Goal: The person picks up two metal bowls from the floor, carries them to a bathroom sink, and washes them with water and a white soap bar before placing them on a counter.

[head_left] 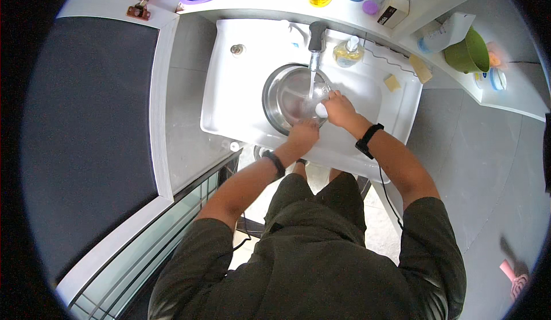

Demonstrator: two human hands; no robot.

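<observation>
In the white sink stands a round stainless steel bowl (272, 103). Water runs from the grey-handled faucet (315, 37) in a thin stream (311, 84) into it. My right hand (341, 109) is at the bowl's right side, its fingers closed on a small white rounded object (321, 110) whose kind I cannot make out. At the bowl's near rim is my left hand (304, 135); its fingers reach over the edge, blurred and partly hidden, so their grip does not show.
A clear soap bottle with yellowish liquid (348, 52) stands right of the faucet. Yellow sponge pieces (392, 83) lie on the sink (225, 84) at the right. Bottles and a white box (394, 4) line the shelf behind; a green cup (469, 53) stands at the right.
</observation>
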